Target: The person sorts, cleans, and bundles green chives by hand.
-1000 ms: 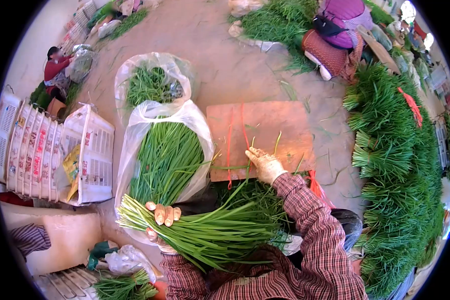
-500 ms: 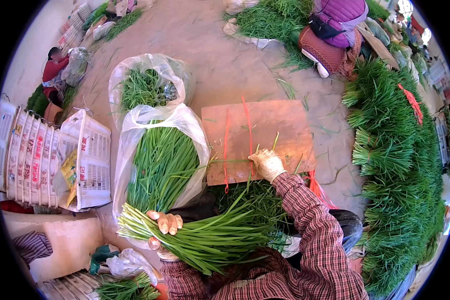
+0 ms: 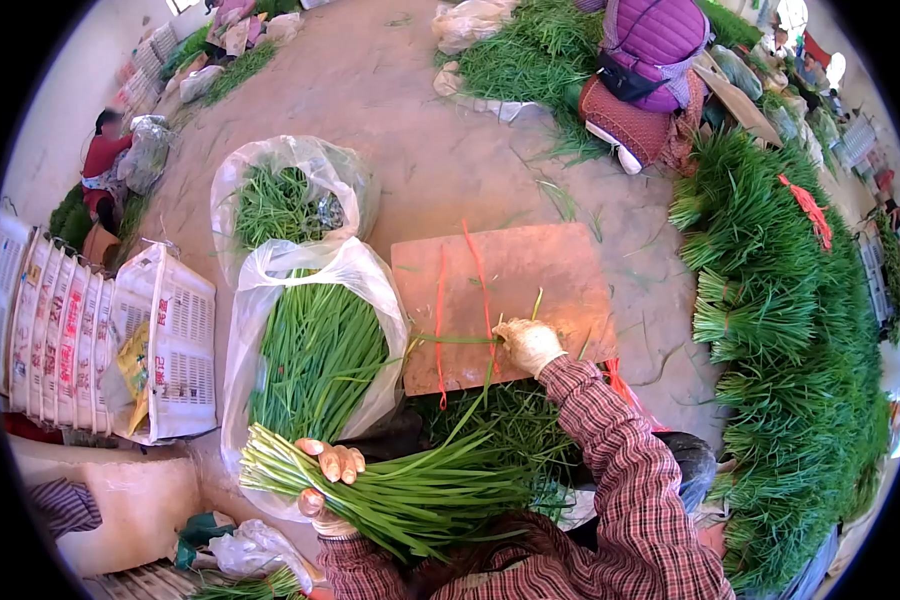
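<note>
A thick bunch of long green stalks (image 3: pixel 420 490) lies across my left hand (image 3: pixel 330 470), whose fingers wrap round it near the pale cut ends. My right hand (image 3: pixel 528 345), in a light glove, is closed over the brown board (image 3: pixel 560 265), with its fingers pinched on a thin green stalk. Two red strings (image 3: pixel 477 275) lie across the board, left of my right hand. Beside the board, a clear plastic bag (image 3: pixel 235 375) holds many green stalks (image 3: pixel 320 350).
Stacked white crates (image 3: pixel 185 340) stand at the left. Behind the full bag is another bag of greens (image 3: pixel 280 205). Tied bunches (image 3: pixel 770 330) are piled along the right. A person in purple (image 3: pixel 655 50) crouches at the upper right; another person (image 3: pixel 105 165) sits at the far left.
The view has shifted, so the board and bags appear lower. My right hand has drawn its fingers together on the thin stalk. My left hand keeps its hold on the bunch.
</note>
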